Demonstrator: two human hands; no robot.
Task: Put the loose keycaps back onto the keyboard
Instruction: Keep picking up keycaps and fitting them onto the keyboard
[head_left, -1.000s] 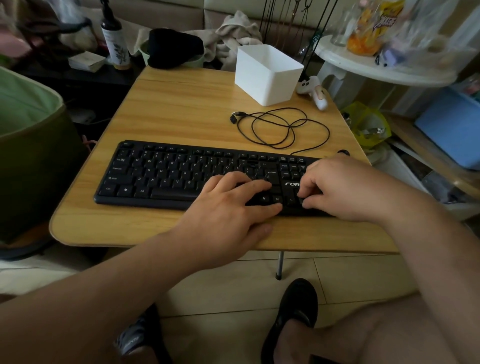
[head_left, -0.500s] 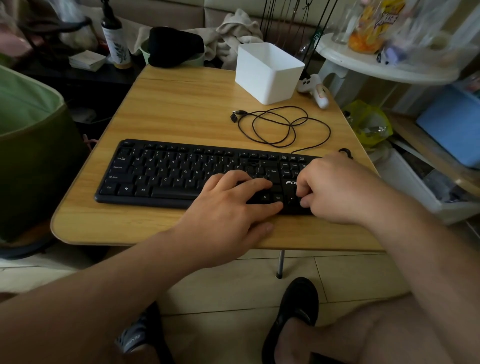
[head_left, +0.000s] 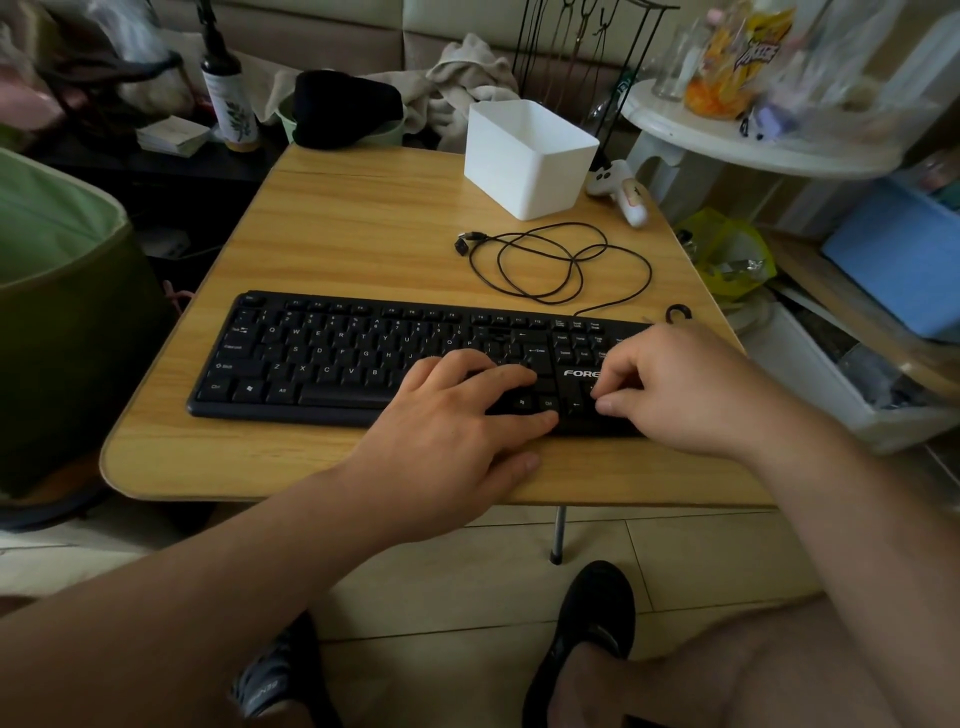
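Keyboard (head_left: 363, 358) lies along the near edge of the table (head_left: 363, 228). Your left hand (head_left: 447, 431) rests flat on its right-centre keys, fingers straight; your right hand (head_left: 675, 389) sits curled over the arrow keys, grip unclear. Cable (head_left: 561, 265) coils behind, box (head_left: 524, 156) beyond.
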